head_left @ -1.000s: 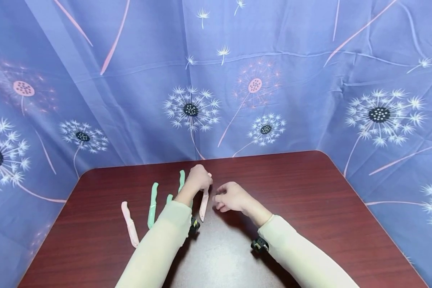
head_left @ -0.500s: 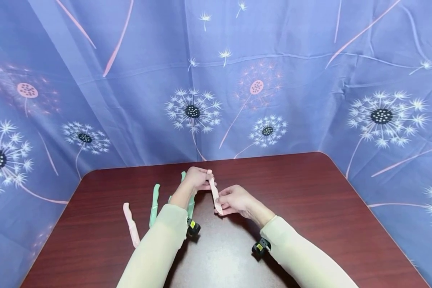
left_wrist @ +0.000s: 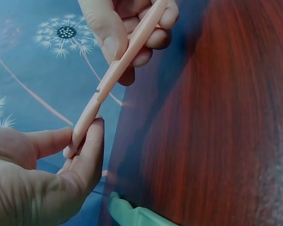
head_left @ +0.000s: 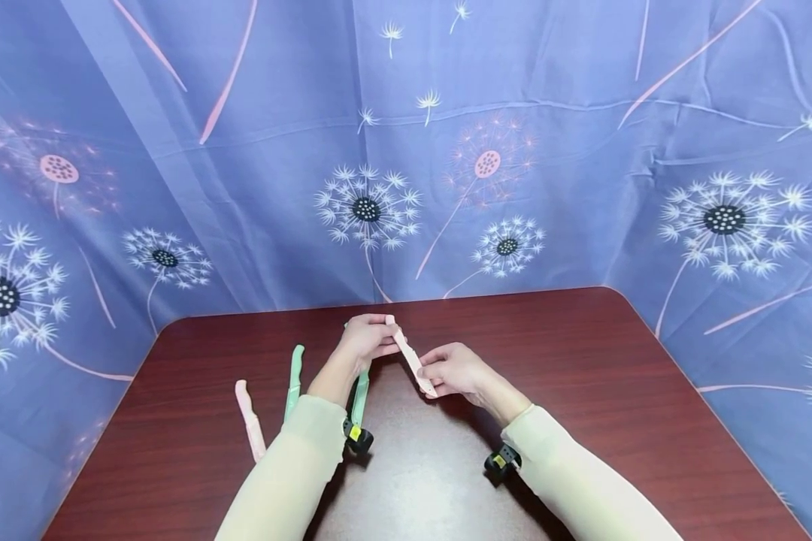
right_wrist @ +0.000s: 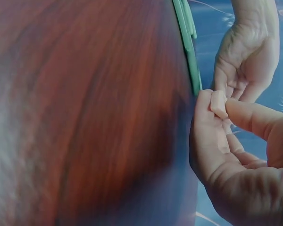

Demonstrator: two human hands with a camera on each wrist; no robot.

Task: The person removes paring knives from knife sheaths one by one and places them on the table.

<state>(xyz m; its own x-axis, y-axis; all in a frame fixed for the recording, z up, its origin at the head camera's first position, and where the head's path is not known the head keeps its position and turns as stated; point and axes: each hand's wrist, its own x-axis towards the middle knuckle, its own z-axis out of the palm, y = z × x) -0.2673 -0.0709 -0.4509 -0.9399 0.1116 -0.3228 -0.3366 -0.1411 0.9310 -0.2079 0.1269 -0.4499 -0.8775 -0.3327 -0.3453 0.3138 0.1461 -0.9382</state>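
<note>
Pink knife (head_left: 409, 355) hanging over the desk (head_left: 548, 338), both hands pinching it.
Its long axis is slanting from the left hand (head_left: 365, 336) at the far end to the right hand (head_left: 462, 370) at the near end, so neither's closer; fingers on both are gripping it narrowly. A second ago the right hand was off it; now it's holding on and the knife's leaning further right. Green knives (head_left: 295, 376) and another pink one (head_left: 249, 417) are lying left.

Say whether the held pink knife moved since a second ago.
Yes: the pink knife has swung its near end rightward, toward the right edge of the table.
</note>
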